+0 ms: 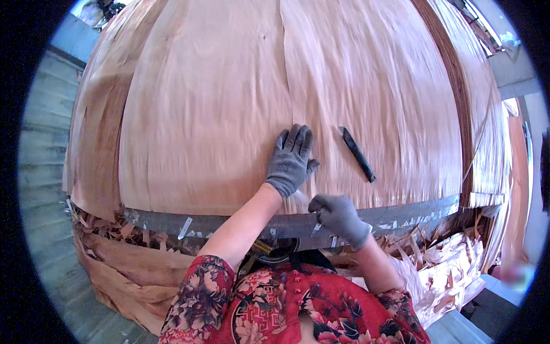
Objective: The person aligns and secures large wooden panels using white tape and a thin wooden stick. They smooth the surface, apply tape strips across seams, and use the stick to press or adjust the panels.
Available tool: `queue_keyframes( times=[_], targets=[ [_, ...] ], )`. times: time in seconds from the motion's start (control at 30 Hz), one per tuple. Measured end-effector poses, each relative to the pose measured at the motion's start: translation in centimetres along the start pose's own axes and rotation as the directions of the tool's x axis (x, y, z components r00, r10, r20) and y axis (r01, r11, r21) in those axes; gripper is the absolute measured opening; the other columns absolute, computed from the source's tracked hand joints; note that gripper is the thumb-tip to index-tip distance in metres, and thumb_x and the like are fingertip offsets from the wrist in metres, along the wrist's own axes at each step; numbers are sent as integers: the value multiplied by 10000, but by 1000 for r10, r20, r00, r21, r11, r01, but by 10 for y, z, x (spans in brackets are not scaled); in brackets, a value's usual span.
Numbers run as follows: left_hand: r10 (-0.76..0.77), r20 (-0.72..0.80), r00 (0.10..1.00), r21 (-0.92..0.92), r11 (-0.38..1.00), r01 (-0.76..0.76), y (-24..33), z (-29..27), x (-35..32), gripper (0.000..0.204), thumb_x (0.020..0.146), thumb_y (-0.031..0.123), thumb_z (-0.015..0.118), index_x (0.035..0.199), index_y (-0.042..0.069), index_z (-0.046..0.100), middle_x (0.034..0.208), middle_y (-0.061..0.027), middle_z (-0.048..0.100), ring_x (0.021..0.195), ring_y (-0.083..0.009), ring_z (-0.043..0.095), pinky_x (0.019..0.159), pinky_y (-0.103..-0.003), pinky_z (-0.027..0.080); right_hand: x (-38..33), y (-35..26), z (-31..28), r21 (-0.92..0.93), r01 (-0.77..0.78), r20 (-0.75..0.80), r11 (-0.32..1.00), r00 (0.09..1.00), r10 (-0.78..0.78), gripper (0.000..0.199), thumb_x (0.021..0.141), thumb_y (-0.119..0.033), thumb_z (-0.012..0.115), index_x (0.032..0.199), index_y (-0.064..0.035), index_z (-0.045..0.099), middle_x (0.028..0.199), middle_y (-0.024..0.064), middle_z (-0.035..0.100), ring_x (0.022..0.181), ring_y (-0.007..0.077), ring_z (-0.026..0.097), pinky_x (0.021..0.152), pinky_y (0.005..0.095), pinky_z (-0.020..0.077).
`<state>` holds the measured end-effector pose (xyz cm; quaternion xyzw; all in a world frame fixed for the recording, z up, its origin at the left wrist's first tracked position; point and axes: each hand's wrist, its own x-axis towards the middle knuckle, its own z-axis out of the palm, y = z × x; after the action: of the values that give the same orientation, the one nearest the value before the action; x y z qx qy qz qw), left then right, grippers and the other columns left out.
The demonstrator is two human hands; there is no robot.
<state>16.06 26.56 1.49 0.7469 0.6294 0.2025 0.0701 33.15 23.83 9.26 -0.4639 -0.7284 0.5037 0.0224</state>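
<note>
Wood sheets (217,103) lie side by side beneath my flat, ungripping left fingers (294,139), their seam (287,80) toward twelve o'clock seemingly unjoined, while my right fingers (322,206) curl at five o'clock, any hold unclear.

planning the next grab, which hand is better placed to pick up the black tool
Probably the right hand: it is curled by the veneer's near edge, close to the near end of the black tool, though its grip is unclear. The left hand lies flat on the veneer.
</note>
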Motion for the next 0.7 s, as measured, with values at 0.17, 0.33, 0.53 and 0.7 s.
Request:
queue_keyframes(
  times=[0.17,0.33,0.53,0.7],
  targets=[
    [-332,-290,898,-168,941,294,-24,-15,-10,701,801,207,559,1335,-87,212,1380,-235,284,1319,-406,136,1073,-452,138,71,-11,-48,295,38,-100,955,995,-8,197,845,-85,455,903,-33,636,651,40,595,559,93,552,511,228,446],
    [-385,-350,854,-91,921,378,-68,-35,22,837,778,225,613,1363,-74,95,1386,-235,277,1339,-389,78,1048,-471,163,159,-23,-59,173,23,22,985,999,-27,234,839,-193,466,831,-37,640,631,74,597,571,147,572,538,289,450],
    [-496,-233,836,-133,868,478,-80,-39,79,1072,649,285,746,1383,-29,31,1413,-216,236,1348,-372,20,1070,-460,110,196,-21,-59,-27,-50,8,998,999,50,340,811,-310,493,740,-18,651,635,131,622,599,227,616,600,335,471],
    [-351,-275,895,-68,936,346,-82,-27,97,1039,678,199,704,1389,-3,-26,1392,-222,267,1324,-416,95,1066,-441,141,178,-11,-68,-166,-102,-44,981,994,95,367,803,-341,498,725,-21,659,612,151,617,597,294,621,643,368,480]
  ],
)
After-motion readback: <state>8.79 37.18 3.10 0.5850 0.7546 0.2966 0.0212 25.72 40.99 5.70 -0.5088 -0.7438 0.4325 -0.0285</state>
